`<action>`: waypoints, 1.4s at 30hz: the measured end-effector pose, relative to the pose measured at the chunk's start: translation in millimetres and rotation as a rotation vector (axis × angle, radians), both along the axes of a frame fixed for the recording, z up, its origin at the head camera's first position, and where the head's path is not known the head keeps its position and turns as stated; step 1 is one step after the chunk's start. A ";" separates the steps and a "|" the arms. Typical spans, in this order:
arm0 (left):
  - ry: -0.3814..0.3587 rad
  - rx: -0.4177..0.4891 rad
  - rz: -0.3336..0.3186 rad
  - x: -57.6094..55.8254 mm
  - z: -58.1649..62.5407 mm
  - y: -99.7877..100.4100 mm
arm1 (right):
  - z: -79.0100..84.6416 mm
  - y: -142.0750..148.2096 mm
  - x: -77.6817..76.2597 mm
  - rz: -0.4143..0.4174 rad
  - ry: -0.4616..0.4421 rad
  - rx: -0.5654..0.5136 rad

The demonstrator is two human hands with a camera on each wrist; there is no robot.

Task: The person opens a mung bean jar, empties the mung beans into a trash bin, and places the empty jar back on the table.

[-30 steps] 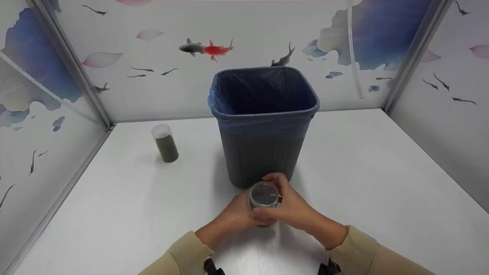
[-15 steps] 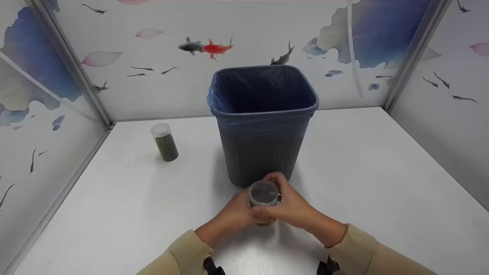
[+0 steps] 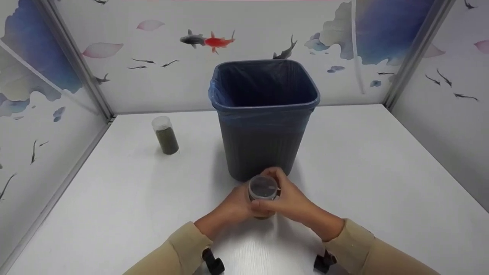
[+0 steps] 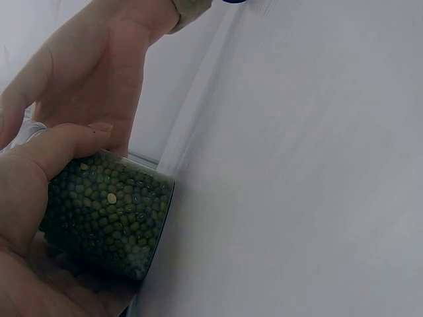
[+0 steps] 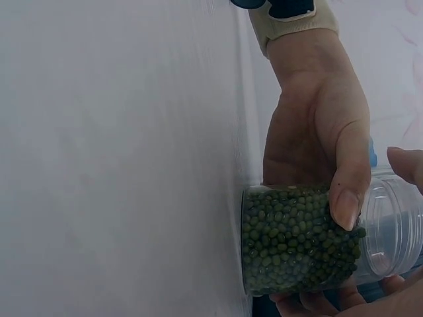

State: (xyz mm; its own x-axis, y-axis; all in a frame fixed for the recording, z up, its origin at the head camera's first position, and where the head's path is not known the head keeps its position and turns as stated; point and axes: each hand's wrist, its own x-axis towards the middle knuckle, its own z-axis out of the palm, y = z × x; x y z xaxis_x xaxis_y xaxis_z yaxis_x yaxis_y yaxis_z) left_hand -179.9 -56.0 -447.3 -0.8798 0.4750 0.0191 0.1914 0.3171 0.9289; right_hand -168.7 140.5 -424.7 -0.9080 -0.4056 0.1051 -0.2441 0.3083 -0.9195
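Note:
In the head view, a clear plastic jar (image 3: 263, 186) stands on the white table between both hands, just in front of the bin. Small green beans, which look like mung beans (image 5: 297, 241), fill its lower part. My left hand (image 3: 236, 204) grips the jar's body, its thumb across the beans' side in the right wrist view. Around the jar's clear upper end (image 5: 390, 224) curl the fingers and thumb of my right hand (image 3: 292, 200). A second clear jar (image 3: 167, 140) with green contents stands upright at the table's back left.
A dark grey bin (image 3: 263, 141) lined with a blue bag (image 3: 267, 116) stands right behind the hands. White panels (image 3: 160, 88) with painted fish and petals enclose the table (image 3: 366, 172) at the back and sides.
The head view has shifted slightly, so the scene sits a little higher in the frame. Both hands keep their hold on the jar, with no clear movement against it.

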 end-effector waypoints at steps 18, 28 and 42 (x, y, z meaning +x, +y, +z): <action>0.056 -0.055 0.004 -0.1 1.1 0.6 | 0.1 -0.1 0.0 0.026 0.041 0.015; 0.065 -0.051 0.004 -0.2 0.3 -0.5 | 0.4 0.7 -1.1 0.032 0.031 0.017; 0.030 -0.013 -0.010 -0.8 0.4 -0.7 | 2.2 0.6 -0.3 0.005 -0.038 -0.036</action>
